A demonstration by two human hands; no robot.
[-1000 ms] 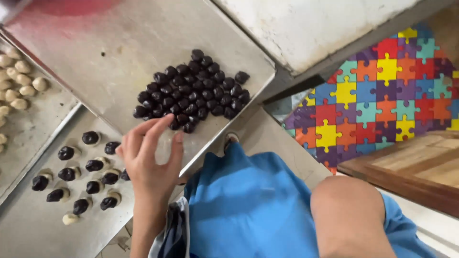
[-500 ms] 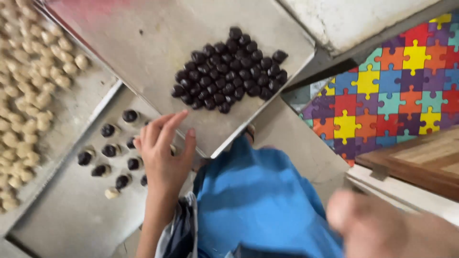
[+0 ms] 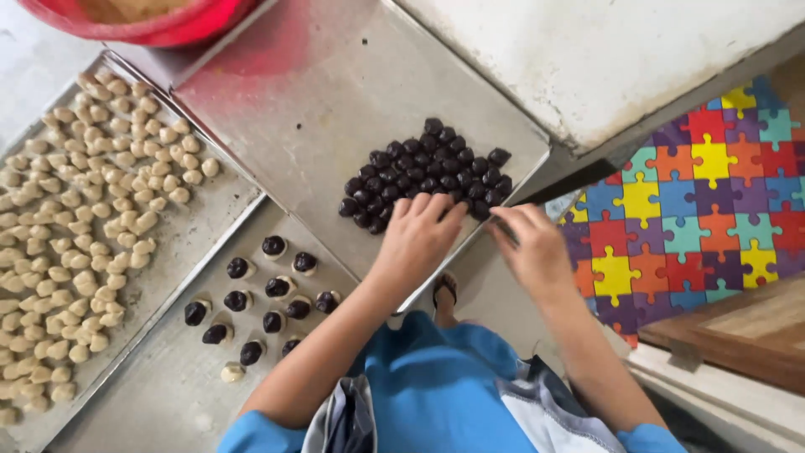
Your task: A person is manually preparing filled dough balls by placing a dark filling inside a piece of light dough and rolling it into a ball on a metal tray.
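A pile of dark round balls (image 3: 423, 172) lies on a metal tray (image 3: 319, 109) in front of me. My left hand (image 3: 419, 239) rests on the near edge of that pile, fingers spread over the balls. My right hand (image 3: 530, 247) is at the tray's near right corner, fingers curled; whether it grips anything is unclear. On a lower tray (image 3: 159, 377) sit several pale dough pieces topped with dark balls (image 3: 268, 294).
A third tray (image 3: 222, 193) at the left holds many pale dough pieces (image 3: 84, 243). A red bowl (image 3: 151, 21) stands at the top left. A colourful puzzle-pattern mat (image 3: 696, 210) and a wooden board (image 3: 738, 335) lie to the right.
My left hand has moved up from the lower tray onto the pile of dark balls. My right hand has come up to the tray's corner. The view has shifted.
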